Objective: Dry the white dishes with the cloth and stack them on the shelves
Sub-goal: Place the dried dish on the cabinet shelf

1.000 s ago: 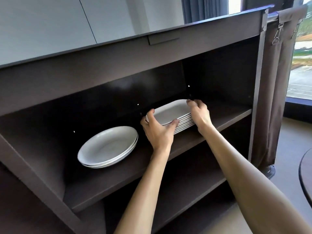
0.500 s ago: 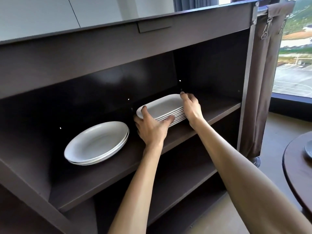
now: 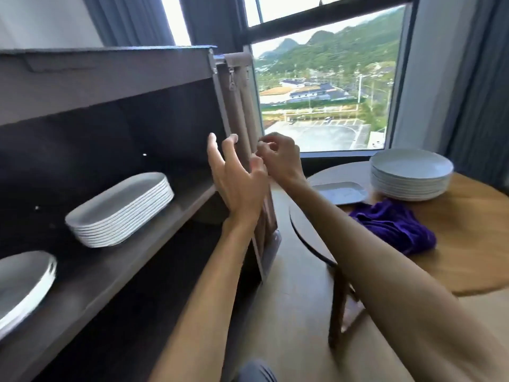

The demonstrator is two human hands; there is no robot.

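A stack of several white oval dishes (image 3: 121, 209) stands on the dark upper shelf (image 3: 115, 260). Round white plates (image 3: 23, 282) lie at the shelf's left end, cut by the frame edge. My left hand (image 3: 235, 183) hovers in the air in front of the cabinet's right edge, fingers spread and empty. My right hand (image 3: 279, 158) is just to its right, fingers loosely curled, holding nothing. On the round wooden table (image 3: 468, 244) lie a purple cloth (image 3: 396, 226), a single oval dish (image 3: 340, 192) and a tall stack of round white plates (image 3: 411, 173).
A brown fabric bag (image 3: 242, 111) hangs on the cabinet's right side. A lower shelf (image 3: 143, 321) runs beneath the upper one. Behind the table a large window (image 3: 325, 86) and grey curtains (image 3: 479, 86) fill the wall. Wooden floor lies between cabinet and table.
Both hands have let go of the oval stack and drawn back out of the shelf to the right. The view has swung right, bringing the table, cloth and plates into sight.
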